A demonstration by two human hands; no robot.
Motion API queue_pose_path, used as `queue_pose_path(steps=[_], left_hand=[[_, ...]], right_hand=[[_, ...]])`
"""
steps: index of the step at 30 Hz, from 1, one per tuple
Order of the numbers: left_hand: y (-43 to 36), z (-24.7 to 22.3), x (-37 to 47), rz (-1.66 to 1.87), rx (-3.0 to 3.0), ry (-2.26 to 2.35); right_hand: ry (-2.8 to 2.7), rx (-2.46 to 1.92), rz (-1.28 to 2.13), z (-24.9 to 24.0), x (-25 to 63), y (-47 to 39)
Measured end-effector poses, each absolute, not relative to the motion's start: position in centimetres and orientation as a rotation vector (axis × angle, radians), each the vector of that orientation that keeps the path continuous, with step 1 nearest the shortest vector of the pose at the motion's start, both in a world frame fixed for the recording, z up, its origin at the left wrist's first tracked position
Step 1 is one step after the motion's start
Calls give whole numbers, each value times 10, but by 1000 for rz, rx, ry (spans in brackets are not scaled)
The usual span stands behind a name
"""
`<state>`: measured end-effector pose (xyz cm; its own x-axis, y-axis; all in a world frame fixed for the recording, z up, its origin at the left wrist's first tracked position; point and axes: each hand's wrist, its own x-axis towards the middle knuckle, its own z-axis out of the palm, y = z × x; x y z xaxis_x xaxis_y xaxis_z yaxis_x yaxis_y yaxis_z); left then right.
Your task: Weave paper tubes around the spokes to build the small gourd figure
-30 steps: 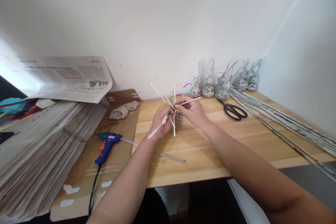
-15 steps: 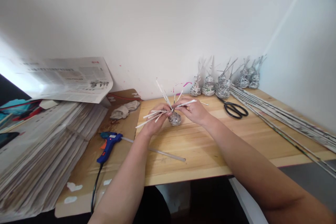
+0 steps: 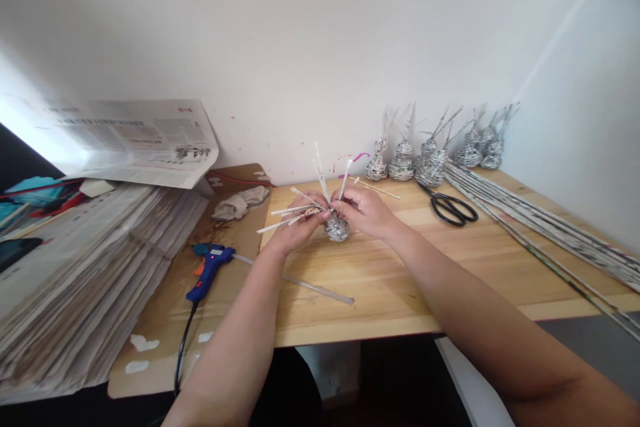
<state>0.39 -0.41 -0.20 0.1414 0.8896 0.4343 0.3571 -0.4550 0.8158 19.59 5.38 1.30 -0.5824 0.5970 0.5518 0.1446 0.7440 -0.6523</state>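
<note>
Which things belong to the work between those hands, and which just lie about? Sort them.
Seem to belong:
woven piece, between left hand and right hand
paper strips splaying from it
long paper rods, probably

Untouched, apparently just lying about:
black scissors
glue gun
pale cloth

Two bare hands are seen, the left hand (image 3: pixel 299 235) and the right hand (image 3: pixel 369 212), each joined to a bare, slender wrist. The left forearm (image 3: pixel 249 323) is bared along its visible length, gradually broadened from the wrist, and cut off by the lower edge of the view. More is shown of the right arm (image 3: pixel 460 290): it is smooth and rounded, thickened toward the elbow, where the skin is creased by a fold (image 3: pixel 543 379). Between the forearms, low down, a rounded black shape (image 3: pixel 296 387) is seen; whether clothing is shown there cannot be told.
</note>
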Motion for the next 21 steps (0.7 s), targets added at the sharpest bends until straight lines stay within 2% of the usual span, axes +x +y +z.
queue_pose_path(steps=[6, 11, 16, 21], left_hand=[[-7, 1, 8, 1327, 1903, 1235], [-7, 2, 13, 1347, 1787, 1216], [-4, -1, 13, 1393, 1736, 1201], [-6, 1, 13, 1420, 1591, 1071]], right_hand=[[-2168, -560, 724, 16, 196, 54], [-2056, -554, 969, 7, 193, 55], [-2008, -569, 1043, 2, 191, 58], [-1875, -541, 1365, 4, 194, 62]])
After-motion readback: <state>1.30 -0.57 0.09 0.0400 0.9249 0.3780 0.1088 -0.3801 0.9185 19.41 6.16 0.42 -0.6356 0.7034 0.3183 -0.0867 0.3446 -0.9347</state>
